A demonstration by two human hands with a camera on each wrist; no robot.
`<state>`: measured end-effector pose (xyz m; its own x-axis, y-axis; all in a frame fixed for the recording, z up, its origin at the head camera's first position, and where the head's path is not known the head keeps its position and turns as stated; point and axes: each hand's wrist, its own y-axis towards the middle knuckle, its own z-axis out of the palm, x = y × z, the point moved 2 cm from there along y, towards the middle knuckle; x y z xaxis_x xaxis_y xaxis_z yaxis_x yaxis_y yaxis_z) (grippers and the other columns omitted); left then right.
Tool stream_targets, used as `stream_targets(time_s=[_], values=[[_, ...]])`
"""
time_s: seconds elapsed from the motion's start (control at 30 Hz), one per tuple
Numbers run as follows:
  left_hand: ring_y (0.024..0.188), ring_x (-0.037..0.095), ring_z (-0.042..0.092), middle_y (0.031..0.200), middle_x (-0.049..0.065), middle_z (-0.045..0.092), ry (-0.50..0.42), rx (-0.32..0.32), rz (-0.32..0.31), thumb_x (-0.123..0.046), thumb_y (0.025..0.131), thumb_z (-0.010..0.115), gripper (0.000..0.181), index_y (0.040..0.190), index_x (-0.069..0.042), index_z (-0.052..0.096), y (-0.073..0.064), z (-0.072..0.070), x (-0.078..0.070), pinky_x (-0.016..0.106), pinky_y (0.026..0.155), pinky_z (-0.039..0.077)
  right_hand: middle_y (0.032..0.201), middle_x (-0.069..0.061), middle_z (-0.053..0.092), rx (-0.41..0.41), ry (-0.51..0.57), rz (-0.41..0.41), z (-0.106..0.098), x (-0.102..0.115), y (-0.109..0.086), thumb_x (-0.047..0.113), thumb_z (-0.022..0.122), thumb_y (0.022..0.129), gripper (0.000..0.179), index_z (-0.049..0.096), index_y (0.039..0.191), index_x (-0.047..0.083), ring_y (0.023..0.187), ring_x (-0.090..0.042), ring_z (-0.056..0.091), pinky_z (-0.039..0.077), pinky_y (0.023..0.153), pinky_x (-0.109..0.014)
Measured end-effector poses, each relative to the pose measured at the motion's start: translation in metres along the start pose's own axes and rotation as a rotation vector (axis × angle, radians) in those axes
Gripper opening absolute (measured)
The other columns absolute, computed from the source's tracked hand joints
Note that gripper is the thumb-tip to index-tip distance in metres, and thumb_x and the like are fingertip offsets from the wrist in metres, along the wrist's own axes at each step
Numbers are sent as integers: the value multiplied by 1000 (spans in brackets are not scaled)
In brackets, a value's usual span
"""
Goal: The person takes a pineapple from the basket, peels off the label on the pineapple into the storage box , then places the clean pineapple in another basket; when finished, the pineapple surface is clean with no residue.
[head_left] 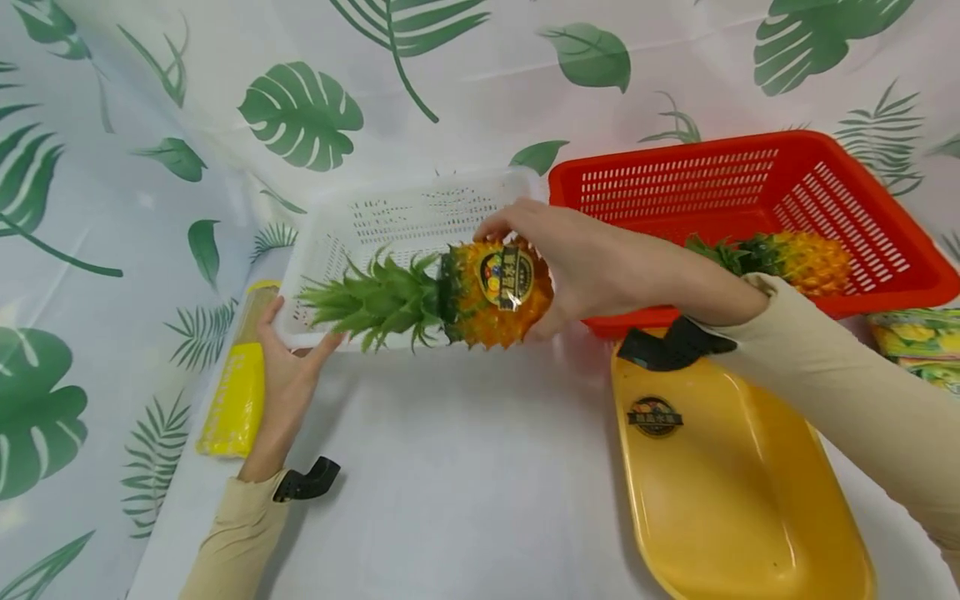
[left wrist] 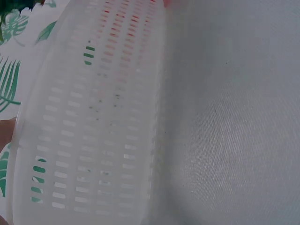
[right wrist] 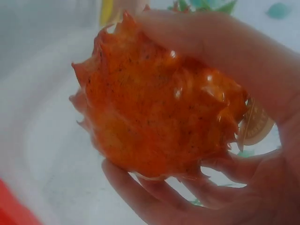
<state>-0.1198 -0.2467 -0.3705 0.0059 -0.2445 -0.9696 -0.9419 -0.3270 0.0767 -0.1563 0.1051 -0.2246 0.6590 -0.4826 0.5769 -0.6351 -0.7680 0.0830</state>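
Observation:
A pineapple (head_left: 487, 292) with a green leafy crown and a round fruit label is held by my right hand (head_left: 577, 258) over the front of the white basket (head_left: 300, 333). The crown points left. In the right wrist view, the thumb and fingers curl around the orange base of the pineapple (right wrist: 159, 103). My left hand (head_left: 288, 383) grips the rim of the white basket at its front left corner. From the left wrist, the basket's slotted wall (left wrist: 93, 140) fills much of the view, with only bits of the fingers (left wrist: 6, 131) showing at the edge.
A red basket (head_left: 675, 154) at the back right contains another pineapple (head_left: 810, 260). In front of it stands a yellow tub (head_left: 712, 475) with a label. A yellow package (head_left: 236, 392) lies at the left, and printed packets (head_left: 918, 337) lie at the far right. Leaf-patterned cloth (head_left: 450, 92) hangs behind.

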Motion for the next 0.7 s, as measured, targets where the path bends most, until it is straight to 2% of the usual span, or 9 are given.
stream_targets(time_s=[0.13, 0.23, 0.33, 0.5, 0.7], values=[[130, 26, 48, 155, 17, 38, -39, 9, 26, -1, 93, 73, 89, 161, -11, 16, 0, 1, 1, 24, 99, 45, 138, -8, 57, 48, 64, 19, 11, -2, -30, 15, 99, 70, 88, 49, 142, 5, 122, -24, 56, 55, 100, -47], [131, 30, 49, 155, 16, 39, -45, 9, 12, -5, 94, 75, 91, 161, -12, 15, -1, 1, 1, 20, 97, 46, 135, -3, 58, 71, 88, 21, 20, -4, -49, 23, 100, 70, 87, 51, 140, 9, 121, -21, 56, 56, 99, -45], [131, 28, 48, 155, 13, 38, -19, 3, -5, -9, 94, 76, 92, 162, -14, 14, -1, 0, 1, 17, 95, 45, 133, 0, 58, 92, 105, 24, 28, -7, -61, 29, 101, 70, 88, 51, 140, 11, 119, -19, 57, 58, 96, -41], [132, 26, 47, 157, 11, 37, 20, 8, -14, -13, 96, 76, 93, 163, -17, 13, -2, 0, 0, 23, 100, 44, 134, 0, 56, 123, 151, 31, 44, -16, -76, 29, 100, 70, 88, 50, 141, 14, 120, -20, 57, 58, 96, -42], [131, 25, 47, 157, 10, 37, 34, 16, -9, -15, 96, 76, 93, 163, -18, 12, -3, 2, 0, 26, 102, 43, 128, 2, 55, 112, 133, 6, 64, -25, -83, 23, 102, 68, 85, 51, 137, 19, 118, -20, 57, 56, 99, -46]])
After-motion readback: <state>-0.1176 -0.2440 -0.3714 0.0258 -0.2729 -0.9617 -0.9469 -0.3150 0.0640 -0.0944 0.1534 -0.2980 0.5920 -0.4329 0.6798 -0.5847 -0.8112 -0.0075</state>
